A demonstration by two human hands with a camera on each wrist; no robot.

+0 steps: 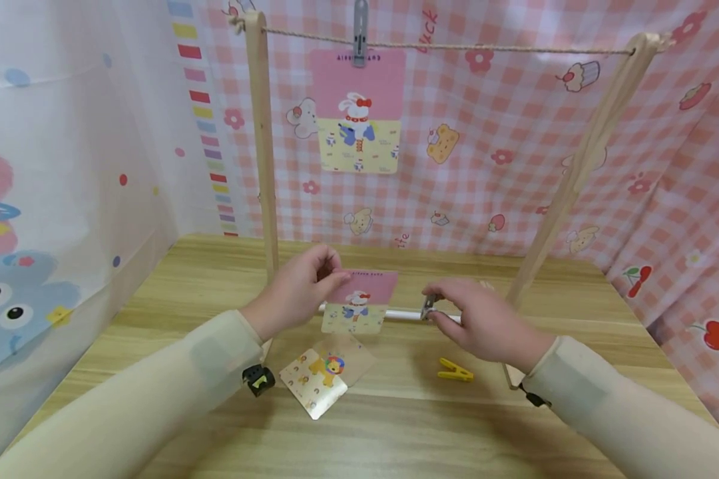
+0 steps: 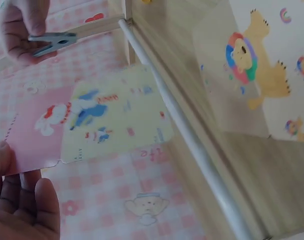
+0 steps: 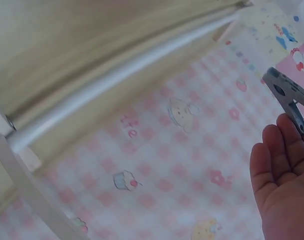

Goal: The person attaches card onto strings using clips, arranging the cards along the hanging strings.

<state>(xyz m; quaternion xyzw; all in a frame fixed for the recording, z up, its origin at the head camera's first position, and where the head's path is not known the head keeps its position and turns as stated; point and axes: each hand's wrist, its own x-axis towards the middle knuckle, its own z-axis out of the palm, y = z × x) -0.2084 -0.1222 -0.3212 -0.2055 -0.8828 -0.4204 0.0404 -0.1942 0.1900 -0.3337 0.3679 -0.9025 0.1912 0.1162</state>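
Note:
In the head view my left hand [image 1: 302, 286] pinches the top left corner of a pink and yellow rabbit card [image 1: 359, 303], raised above the table. The left wrist view shows that card [image 2: 87, 120] held between thumb and fingers. My right hand [image 1: 485, 319], to the right of the card, pinches a grey clothespin [image 1: 429, 306] by its handle end. Its jaws point toward the card in the right wrist view, where the clothespin [image 3: 286, 95] is apart from the card. A similar rabbit card [image 1: 359, 113] hangs from the rope by another grey clothespin [image 1: 360, 33].
A wooden frame has two posts [image 1: 263, 146], a rope [image 1: 503, 48] between their tops and a white rod [image 1: 404, 315] low down. Cards with a lion [image 1: 317, 379] lie on the table [image 1: 395, 439] near my left wrist. A yellow clothespin [image 1: 455, 370] lies below my right hand.

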